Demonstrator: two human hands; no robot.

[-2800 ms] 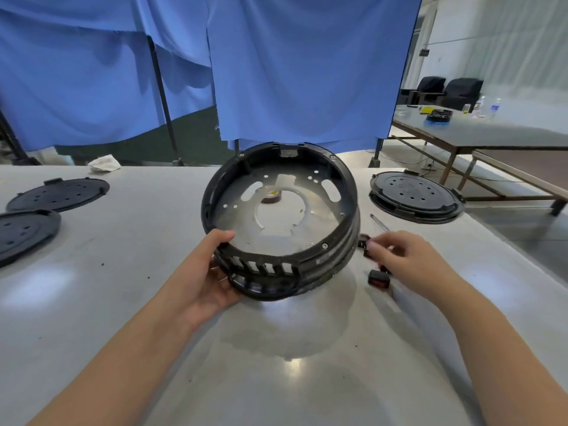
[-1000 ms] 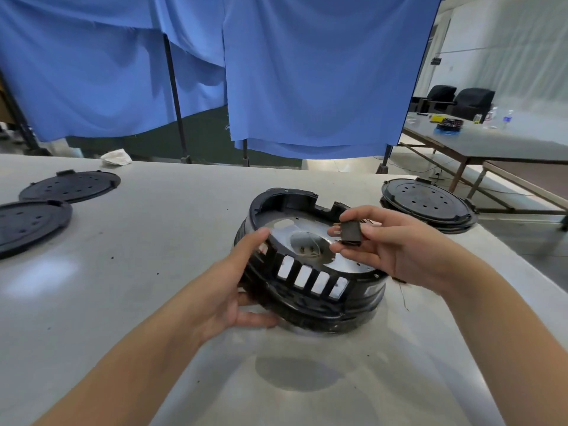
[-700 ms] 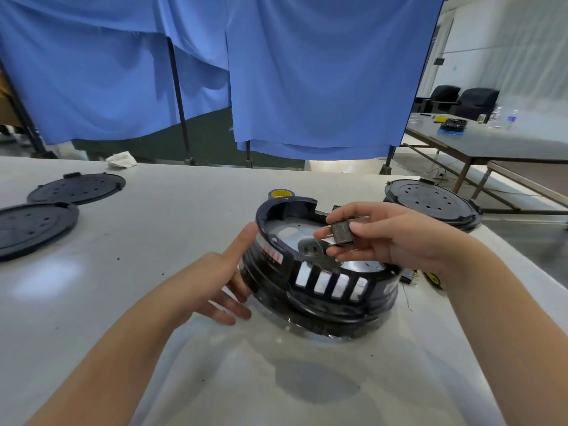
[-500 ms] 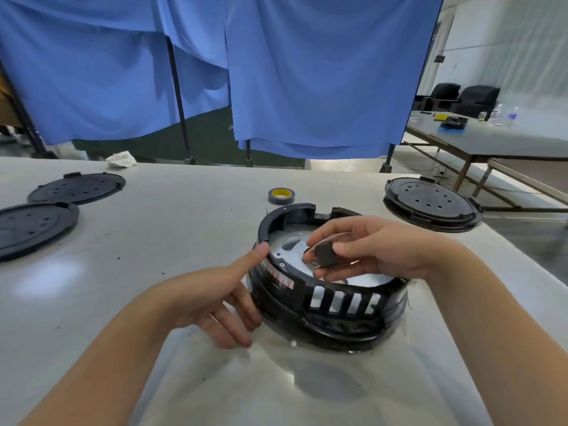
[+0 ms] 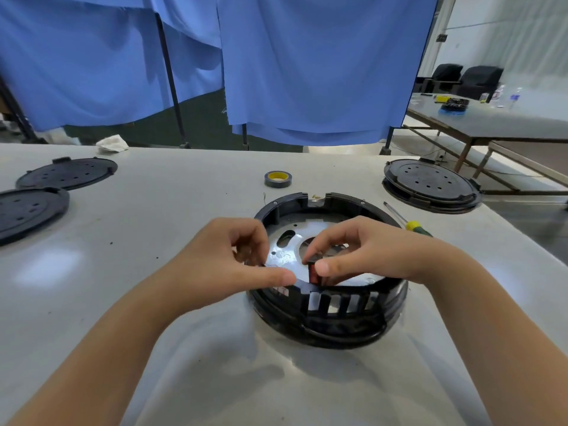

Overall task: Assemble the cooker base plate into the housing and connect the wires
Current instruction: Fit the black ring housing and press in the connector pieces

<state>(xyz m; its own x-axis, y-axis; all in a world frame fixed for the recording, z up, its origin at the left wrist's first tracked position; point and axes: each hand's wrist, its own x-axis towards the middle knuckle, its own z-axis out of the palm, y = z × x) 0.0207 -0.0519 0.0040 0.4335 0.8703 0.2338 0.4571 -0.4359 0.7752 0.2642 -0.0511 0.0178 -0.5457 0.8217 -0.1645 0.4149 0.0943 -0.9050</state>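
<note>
Grey table [image 5: 153,210], blue curtains [image 5: 307,72] behind; housing [image 5: 332,315] open-side up, right hand [image 5: 365,250] pinching connector [image 5: 315,272], left hand [image 5: 227,262] fingers curled on rim.

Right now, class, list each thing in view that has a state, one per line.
housing: flat on the table, open side up
base plate: seated inside the housing
small black part: pinched at the housing's near rim
left hand: thumb on the housing rim
right hand: pinches the small black part
tape roll: lying flat
screwdriver: lying untouched
</note>
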